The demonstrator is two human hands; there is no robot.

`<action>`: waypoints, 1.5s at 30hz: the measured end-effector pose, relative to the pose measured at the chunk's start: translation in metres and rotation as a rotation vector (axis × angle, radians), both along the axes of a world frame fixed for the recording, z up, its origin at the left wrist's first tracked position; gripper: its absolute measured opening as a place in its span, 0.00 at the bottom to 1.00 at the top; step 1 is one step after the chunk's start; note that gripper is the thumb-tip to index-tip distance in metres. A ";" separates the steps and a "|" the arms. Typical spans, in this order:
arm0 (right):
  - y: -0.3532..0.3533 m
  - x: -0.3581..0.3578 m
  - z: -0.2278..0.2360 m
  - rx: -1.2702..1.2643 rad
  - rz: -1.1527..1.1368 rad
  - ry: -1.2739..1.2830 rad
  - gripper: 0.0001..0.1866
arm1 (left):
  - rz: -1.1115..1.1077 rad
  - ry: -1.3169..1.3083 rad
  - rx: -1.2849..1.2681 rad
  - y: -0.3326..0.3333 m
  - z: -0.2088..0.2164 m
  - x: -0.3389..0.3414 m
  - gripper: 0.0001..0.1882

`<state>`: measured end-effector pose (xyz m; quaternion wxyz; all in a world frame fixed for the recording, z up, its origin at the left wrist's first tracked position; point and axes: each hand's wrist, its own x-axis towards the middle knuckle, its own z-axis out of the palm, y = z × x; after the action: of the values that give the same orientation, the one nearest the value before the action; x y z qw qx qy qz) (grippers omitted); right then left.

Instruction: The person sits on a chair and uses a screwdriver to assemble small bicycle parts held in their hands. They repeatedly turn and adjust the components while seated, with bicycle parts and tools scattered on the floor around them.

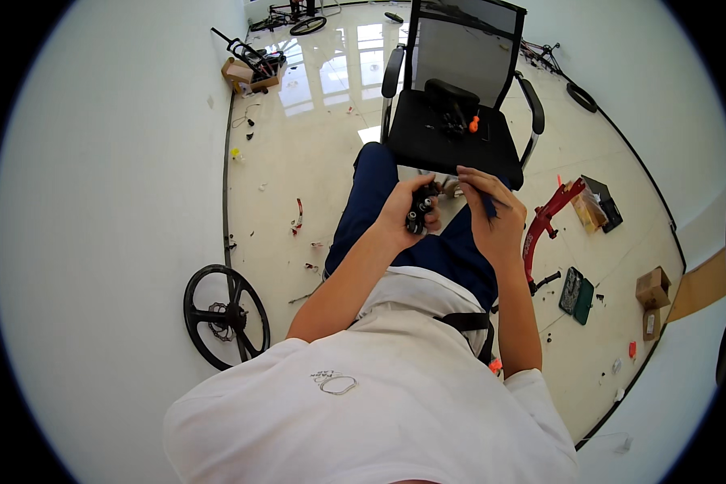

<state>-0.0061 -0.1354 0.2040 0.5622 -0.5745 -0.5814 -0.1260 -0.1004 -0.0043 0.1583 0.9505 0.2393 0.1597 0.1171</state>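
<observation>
My left hand point(406, 208) is closed around a small black mechanical part point(419, 211) with round metal ends, held above my lap. What exact part it is cannot be made out. Close by on the right, my right hand point(496, 211) is raised with its fingers stretched out toward the left hand. A dark patch shows between its thumb and fingers; whether that is a thing or my trousers is unclear. Just beyond both hands stands a black office chair point(411, 149). On its seat lie a black object point(452, 95), several small dark parts and an orange-handled screwdriver point(473, 123).
A black spoked wheel point(228, 317) leans by the left wall. To the right are a red bicycle frame point(543, 222), a green tool case point(577, 296) and cardboard boxes point(652, 288). Another box with bike parts point(254, 73) sits far left. Small parts litter the floor.
</observation>
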 end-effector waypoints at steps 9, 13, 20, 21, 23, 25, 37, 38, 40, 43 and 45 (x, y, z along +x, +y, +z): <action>-0.040 0.002 0.008 -0.637 0.129 0.060 0.07 | 0.437 0.076 0.679 -0.012 0.021 -0.013 0.15; -0.043 -0.002 0.009 -0.604 0.099 0.064 0.07 | 0.493 0.024 0.769 -0.011 0.030 -0.017 0.15; -0.043 -0.004 0.011 -0.585 0.109 -0.031 0.07 | 0.508 0.022 0.906 -0.017 0.036 -0.019 0.15; -0.043 -0.004 0.011 -0.574 0.106 -0.041 0.06 | 0.513 0.030 0.927 -0.017 0.036 -0.019 0.15; -0.043 -0.003 0.007 -0.545 0.105 -0.015 0.06 | 0.515 0.036 0.948 -0.017 0.035 -0.019 0.15; -0.045 -0.002 0.004 -0.506 0.106 0.049 0.06 | 0.513 0.049 0.958 -0.017 0.035 -0.019 0.15; -0.051 -0.002 0.003 -0.561 0.108 -0.036 0.06 | 0.487 0.119 1.137 -0.024 0.028 -0.024 0.13; -0.051 -0.002 0.001 -0.546 0.116 -0.051 0.05 | 0.449 0.162 1.129 -0.024 0.027 -0.026 0.13; -0.048 -0.002 -0.002 -0.579 0.102 -0.047 0.06 | 0.390 0.141 1.072 -0.023 0.016 -0.023 0.13; -0.041 0.003 -0.024 -0.641 0.099 -0.087 0.08 | 0.315 0.160 0.800 -0.015 -0.031 -0.009 0.16; -0.036 0.006 -0.041 -0.681 0.071 -0.155 0.08 | 0.242 0.229 0.590 -0.017 -0.061 -0.006 0.15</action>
<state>0.0001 -0.1716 0.1626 0.2964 -0.6974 -0.6505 0.0517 -0.1064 -0.0209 0.0973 0.7954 0.4952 0.2517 0.2426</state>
